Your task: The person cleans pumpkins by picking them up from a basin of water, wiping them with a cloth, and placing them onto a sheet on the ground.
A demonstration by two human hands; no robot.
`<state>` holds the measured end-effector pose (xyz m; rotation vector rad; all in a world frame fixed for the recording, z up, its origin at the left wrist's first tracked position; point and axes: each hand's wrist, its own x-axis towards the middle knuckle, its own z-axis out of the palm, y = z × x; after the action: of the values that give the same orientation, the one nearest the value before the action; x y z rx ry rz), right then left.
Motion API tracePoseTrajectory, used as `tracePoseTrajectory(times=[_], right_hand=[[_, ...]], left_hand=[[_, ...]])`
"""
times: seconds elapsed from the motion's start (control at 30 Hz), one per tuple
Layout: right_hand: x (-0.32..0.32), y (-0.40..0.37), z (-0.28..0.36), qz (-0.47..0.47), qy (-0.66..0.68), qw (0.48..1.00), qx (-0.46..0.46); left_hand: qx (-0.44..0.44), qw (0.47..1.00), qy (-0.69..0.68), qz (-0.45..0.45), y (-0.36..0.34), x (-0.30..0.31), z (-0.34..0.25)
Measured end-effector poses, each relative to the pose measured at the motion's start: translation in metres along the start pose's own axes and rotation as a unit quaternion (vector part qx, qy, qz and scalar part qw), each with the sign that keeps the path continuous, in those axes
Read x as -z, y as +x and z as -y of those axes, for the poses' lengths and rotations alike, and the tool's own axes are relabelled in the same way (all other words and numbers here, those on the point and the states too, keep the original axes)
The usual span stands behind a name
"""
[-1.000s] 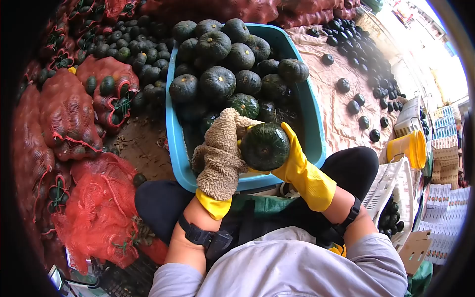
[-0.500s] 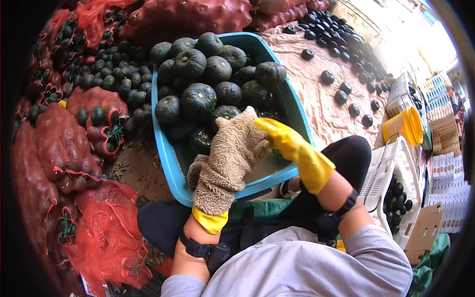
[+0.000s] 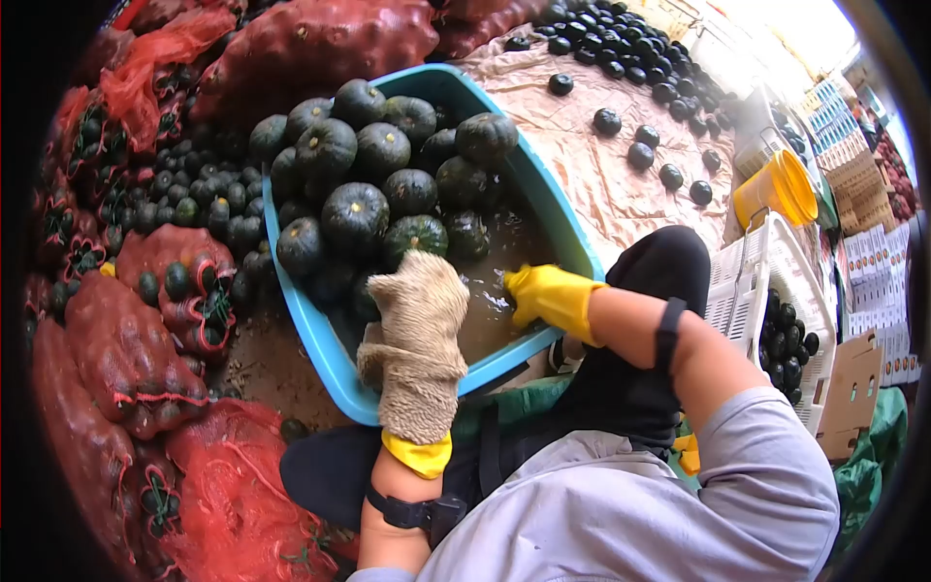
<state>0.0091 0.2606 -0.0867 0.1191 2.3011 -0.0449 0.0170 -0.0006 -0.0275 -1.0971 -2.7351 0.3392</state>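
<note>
Probably heavy, hard and slippery when wet, the squashes [image 3: 356, 217] crowd the tub [image 3: 490, 371] toward eleven o'clock; cradling one beneath its widest part looks surest. The right grip [image 3: 545, 297] curls over water [image 3: 490, 294], hold unclear; the left grip [image 3: 432, 291], inside a mitt [image 3: 417, 359], is unreadable.

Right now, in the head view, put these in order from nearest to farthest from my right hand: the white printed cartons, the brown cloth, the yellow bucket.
From your right hand:
1. Brown cloth, to its left.
2. Yellow bucket, to the right and forward.
3. White printed cartons, far right, beyond the bucket.
</note>
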Motion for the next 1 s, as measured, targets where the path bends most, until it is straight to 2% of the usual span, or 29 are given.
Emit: tracePoseTrajectory(times=[0.07,0.13,0.2,0.3,0.33,0.37,0.4,0.43,0.47,0.5,0.53,0.57,0.63,0.7,0.73,0.77,0.83,0.87,0.9,0.97,1.0], right_hand=[[-0.018,0.024,0.003,-0.027,-0.011,0.999,-0.019],[-0.024,0.033,-0.002,-0.032,0.015,0.999,-0.005],[-0.016,0.027,-0.012,-0.025,0.07,0.996,0.041],[0.011,0.014,-0.034,0.007,0.244,0.952,0.183],[0.023,0.0,-0.035,0.021,0.333,0.912,0.238],[0.036,-0.021,-0.03,0.031,0.425,0.86,0.28],[0.048,-0.045,-0.017,0.018,0.498,0.813,0.3],[0.056,-0.07,-0.002,-0.014,0.545,0.781,0.304],[0.062,-0.099,0.017,-0.073,0.546,0.782,0.292],[0.04,-0.092,0.04,-0.234,0.477,0.759,0.376],[0.033,-0.104,0.063,-0.32,0.445,0.729,0.409],[0.022,-0.087,0.08,-0.378,0.462,0.722,0.351],[0.012,-0.05,0.098,-0.497,0.478,0.677,0.257],[0.036,-0.017,0.087,-0.516,0.539,0.66,0.09],[0.032,-0.018,0.091,-0.509,0.56,0.65,0.066],[0.019,-0.019,0.099,-0.548,0.521,0.639,0.14],[0.004,-0.061,0.122,-0.469,0.506,0.656,0.306],[-0.01,-0.07,0.135,-0.453,0.491,0.674,0.316],[-0.016,-0.056,0.129,-0.489,0.458,0.658,0.344],[0.006,-0.026,0.107,-0.532,0.487,0.65,0.24],[0.019,-0.013,0.106,-0.56,0.54,0.621,0.096]], left_hand=[[0.011,0.992,-0.127,0.009,-0.001,0.003,-0.004],[0.016,0.959,-0.282,-0.015,-0.007,-0.008,-0.012],[0.12,0.84,-0.527,0.052,-0.014,-0.054,-0.011],[0.11,0.843,-0.527,0.009,-0.004,-0.042,-0.013],[0.038,0.927,-0.362,0.087,0.021,-0.028,-0.007],[-0.057,0.971,-0.189,0.135,0.046,-0.014,-0.001],[-0.039,0.903,-0.422,0.076,0.041,0.006,-0.002],[0.014,0.837,-0.544,0.056,0.032,0.021,-0.006],[0.061,0.751,-0.657,0.022,0.024,0.036,-0.01],[0.071,0.702,-0.709,0.01,0.027,0.018,-0.014],[0.079,0.647,-0.758,-0.004,0.03,0.001,-0.018],[0.085,0.59,-0.802,-0.018,0.032,-0.017,-0.021],[0.094,0.692,-0.716,-0.014,0.038,-0.023,-0.026],[0.102,0.785,-0.611,-0.006,0.037,-0.024,-0.033],[0.101,0.809,-0.578,-0.015,0.038,-0.024,-0.028],[0.097,0.815,-0.57,-0.028,0.04,-0.019,-0.025],[0.098,0.818,-0.564,-0.051,0.046,-0.011,-0.024],[0.097,0.818,-0.563,-0.057,0.047,-0.01,-0.023],[0.095,0.821,-0.56,-0.064,0.047,-0.008,-0.023],[0.093,0.82,-0.56,-0.072,0.049,-0.007,-0.025],[0.09,0.821,-0.559,-0.075,0.049,-0.007,-0.025]])
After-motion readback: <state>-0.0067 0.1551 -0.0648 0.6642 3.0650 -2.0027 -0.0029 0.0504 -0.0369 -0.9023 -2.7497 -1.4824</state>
